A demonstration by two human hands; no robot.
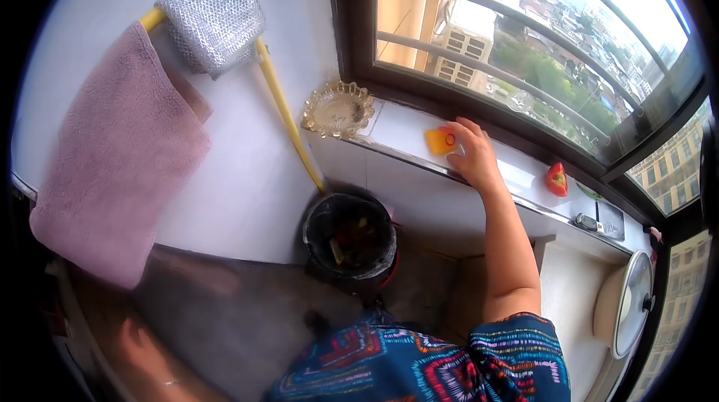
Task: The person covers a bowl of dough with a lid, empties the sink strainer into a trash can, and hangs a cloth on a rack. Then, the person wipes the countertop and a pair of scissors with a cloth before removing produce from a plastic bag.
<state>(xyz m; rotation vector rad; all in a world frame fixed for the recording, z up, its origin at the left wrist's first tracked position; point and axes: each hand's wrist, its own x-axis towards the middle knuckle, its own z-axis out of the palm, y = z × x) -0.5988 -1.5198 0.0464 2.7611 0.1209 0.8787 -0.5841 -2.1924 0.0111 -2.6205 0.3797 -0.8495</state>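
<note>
On the tiled window sill (408, 111), my right hand (473, 153) has its fingers bent around the right edge of a small, flat, yellow-orange square thing (438, 142) with red on it. Its exact kind I cannot make out. My left hand (136, 346) is low at the left, blurred, beside a dark counter edge, and its fingers do not show clearly. To the left of the yellow-orange thing sits an amber glass ashtray (337, 110) with dark bits inside. Further right along the sill lies a red tomato wedge (556, 180).
Below the sill stands a black-lined trash bin (350, 241) with scraps inside. A pink towel (123, 155) and a silvery mesh cloth (213, 20) hang on a yellow pole (288, 117). At the right are a dark-handled tool (589, 223) and a lidded pot (625, 305).
</note>
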